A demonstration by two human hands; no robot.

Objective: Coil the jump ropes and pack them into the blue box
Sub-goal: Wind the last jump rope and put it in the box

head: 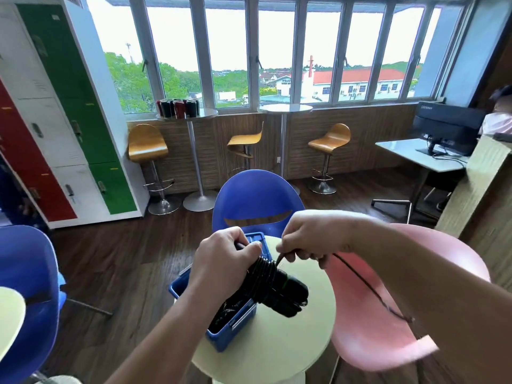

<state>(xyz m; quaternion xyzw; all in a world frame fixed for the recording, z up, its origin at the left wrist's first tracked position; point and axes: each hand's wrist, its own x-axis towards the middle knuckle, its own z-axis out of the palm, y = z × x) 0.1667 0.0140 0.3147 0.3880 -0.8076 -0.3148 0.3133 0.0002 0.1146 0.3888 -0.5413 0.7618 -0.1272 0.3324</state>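
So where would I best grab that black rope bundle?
Probably grip the rope bundle by its bare handle ends, coming from the right: its middle is wound over and the left hand holds the far end.

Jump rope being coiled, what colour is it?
The jump rope is black; the head view shows it.

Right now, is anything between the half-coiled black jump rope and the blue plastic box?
Nothing visible. The left hand holds the half-coiled black jump rope just above the open blue plastic box, which holds black ropes. The right hand pinches its loose tail, trailing over the pink plastic chair.
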